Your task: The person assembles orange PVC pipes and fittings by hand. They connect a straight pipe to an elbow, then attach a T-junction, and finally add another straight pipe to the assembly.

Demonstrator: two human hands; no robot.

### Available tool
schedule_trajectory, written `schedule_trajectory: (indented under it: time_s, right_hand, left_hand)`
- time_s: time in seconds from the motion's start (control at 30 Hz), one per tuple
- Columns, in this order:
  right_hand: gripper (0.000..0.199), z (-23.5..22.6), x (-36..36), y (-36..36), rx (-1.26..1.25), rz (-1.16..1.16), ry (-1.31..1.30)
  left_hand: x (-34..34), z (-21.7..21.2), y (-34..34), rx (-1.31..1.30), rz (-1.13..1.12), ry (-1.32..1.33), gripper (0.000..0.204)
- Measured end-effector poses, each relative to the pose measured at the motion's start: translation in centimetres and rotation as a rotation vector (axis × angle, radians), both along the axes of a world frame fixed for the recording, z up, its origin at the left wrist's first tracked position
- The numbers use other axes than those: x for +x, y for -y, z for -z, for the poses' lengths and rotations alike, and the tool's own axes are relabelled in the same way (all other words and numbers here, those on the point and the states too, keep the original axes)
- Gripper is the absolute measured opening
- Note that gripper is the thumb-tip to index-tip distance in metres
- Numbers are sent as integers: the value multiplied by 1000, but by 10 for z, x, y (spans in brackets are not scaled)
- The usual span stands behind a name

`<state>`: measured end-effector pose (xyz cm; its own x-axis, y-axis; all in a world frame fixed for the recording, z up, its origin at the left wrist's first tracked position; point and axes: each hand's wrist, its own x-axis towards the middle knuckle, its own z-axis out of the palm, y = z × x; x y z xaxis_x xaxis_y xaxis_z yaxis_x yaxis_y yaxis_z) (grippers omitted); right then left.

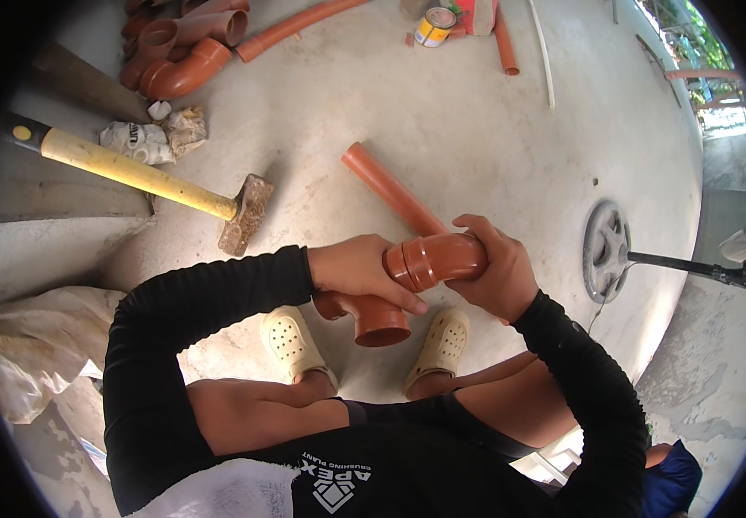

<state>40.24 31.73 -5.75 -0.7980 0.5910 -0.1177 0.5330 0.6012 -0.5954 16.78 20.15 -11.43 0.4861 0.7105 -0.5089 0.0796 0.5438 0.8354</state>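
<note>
An orange-brown plastic pipe elbow (pixel 455 256) is held up in front of me, above my feet. My right hand (pixel 511 274) is closed round its right, curved end. My left hand (pixel 357 266) grips a branched pipe fitting (pixel 380 321) of the same colour, thumb across it, just left of the elbow. The elbow's collared end meets the branched fitting at my left hand; how far they are joined is hidden by my fingers. Beyond the elbow, a straight orange-brown pipe (pixel 390 186) lies slanting on the floor, its near end hidden behind the elbow.
A sledgehammer (pixel 144 180) with a yellow handle is at the left, near crumpled bags (pixel 153 138). More pipe fittings (pixel 187 69) lie far left, a can (pixel 435 28) at the back. A fan's round base (pixel 606 250) stands right. Someone in blue (pixel 673 479) is at lower right.
</note>
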Motion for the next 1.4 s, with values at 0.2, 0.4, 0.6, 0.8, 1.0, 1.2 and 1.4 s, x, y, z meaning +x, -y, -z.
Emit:
schedule_trajectory:
  time_s: [0.2, 0.4, 0.6, 0.8, 1.0, 1.2, 1.4]
  right_hand:
    - [54, -3, 1, -7, -217, -98, 115]
    - [55, -13, -4, -24, -364, -166, 176]
    - [52, -9, -11, -19, -264, -84, 119]
    - [44, 6, -6, -9, -98, 52, 124]
    - [48, 22, -9, -10, 141, 103, 36]
    - [43, 37, -14, -13, 483, -109, 75]
    - [31, 51, -3, -8, 362, -139, 367]
  left_hand:
    - [4, 2, 11, -11, -1, 33, 46]
    - [2, 6, 11, -30, 6, 61, 45]
    - [-4, 8, 0, 18, -11, -35, 47]
    - [0, 10, -5, -19, -52, -56, 48]
    - [11, 24, 0, -1, -140, 23, 43]
    - [38, 42, 5, -513, -310, 838, 30]
    - [68, 35, 24, -588, -285, 1164, 36]
